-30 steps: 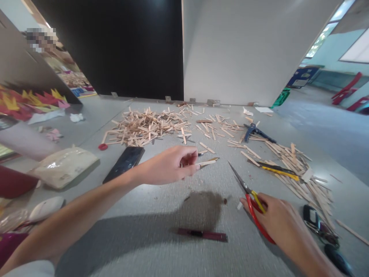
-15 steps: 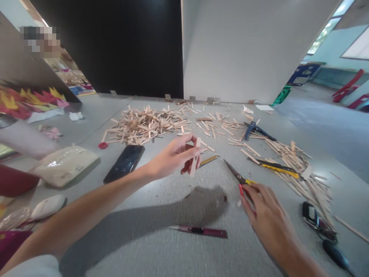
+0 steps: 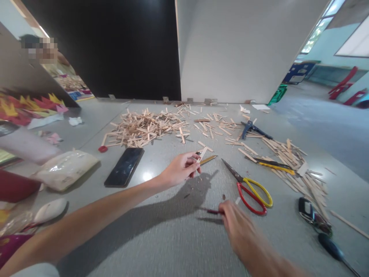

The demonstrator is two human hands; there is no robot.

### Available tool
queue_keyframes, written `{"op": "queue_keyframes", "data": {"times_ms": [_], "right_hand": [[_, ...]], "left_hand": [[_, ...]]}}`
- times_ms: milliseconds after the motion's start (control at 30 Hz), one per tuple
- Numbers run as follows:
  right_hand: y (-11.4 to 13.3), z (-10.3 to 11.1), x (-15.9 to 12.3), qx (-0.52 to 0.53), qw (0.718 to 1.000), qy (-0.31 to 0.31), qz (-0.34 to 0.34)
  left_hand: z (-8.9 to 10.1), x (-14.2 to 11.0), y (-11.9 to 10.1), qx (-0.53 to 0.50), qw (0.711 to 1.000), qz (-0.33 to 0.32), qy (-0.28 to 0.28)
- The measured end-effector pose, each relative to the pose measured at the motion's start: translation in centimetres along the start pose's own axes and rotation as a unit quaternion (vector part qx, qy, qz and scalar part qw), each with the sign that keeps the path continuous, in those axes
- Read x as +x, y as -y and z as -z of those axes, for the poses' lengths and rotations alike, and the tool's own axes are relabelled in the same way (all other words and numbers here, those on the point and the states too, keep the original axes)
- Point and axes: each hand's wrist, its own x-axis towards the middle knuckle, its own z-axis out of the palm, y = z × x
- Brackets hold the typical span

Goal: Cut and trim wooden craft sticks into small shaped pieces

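Note:
Between the thumb and fingers of my left hand [image 3: 181, 168] is a flat wooden craft stick [image 3: 203, 153], tilted up over the table. My right hand [image 3: 238, 227] is closed around a dark red craft knife [image 3: 212, 211], lifted off the table with its thin blade pointing left; the blade is blurred. Scissors [image 3: 240, 180] with one red and one yellow handle lie just beyond my right hand. A pencil-like yellow-brown tool [image 3: 210, 159] rests on the table behind my left fingertips.
A heap of craft sticks [image 3: 147, 125] lies at the back, with more sticks [image 3: 284, 152] on the right beside blue-handled pliers [image 3: 250, 128] and a yellow-black cutter [image 3: 275, 167]. A phone [image 3: 124, 167] lies left. Keys [image 3: 314, 215] lie right. Upright boards [image 3: 225, 50] stand behind. A person is at far left.
My right hand has moved from the scissors to the craft knife and picked it up. My left hand has shifted slightly, turning the craft stick to lean right.

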Motion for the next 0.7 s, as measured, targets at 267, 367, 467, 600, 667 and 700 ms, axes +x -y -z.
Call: {"op": "queue_keyframes", "data": {"times_ms": [267,367,467,600,667,700], "right_hand": [[-1.2,1.1,2.9,0.079,0.992,-0.046,-0.088],[-1.8,0.1,3.5,0.086,0.991,-0.089,-0.041],[-2.4,-0.9,3.3,0.076,0.991,-0.113,0.010],[-2.9,-1.2,2.6,0.060,0.993,-0.101,0.029],[-3.0,-1.2,2.3,0.058,0.993,-0.095,0.034],[-3.0,-1.1,2.2,0.057,0.993,-0.091,0.038]], "left_hand": [[-2.1,-2.2,3.4,0.081,0.996,-0.030,-0.022],[-2.5,-2.5,4.1,0.117,0.991,-0.049,-0.033],[-2.5,-2.5,4.4,0.156,0.984,-0.071,-0.047],[-2.3,-2.7,4.3,0.201,0.974,-0.089,-0.057],[-2.3,-2.9,4.1,0.229,0.966,-0.099,-0.065],[-2.3,-3.0,4.0,0.241,0.963,-0.100,-0.067]]}}
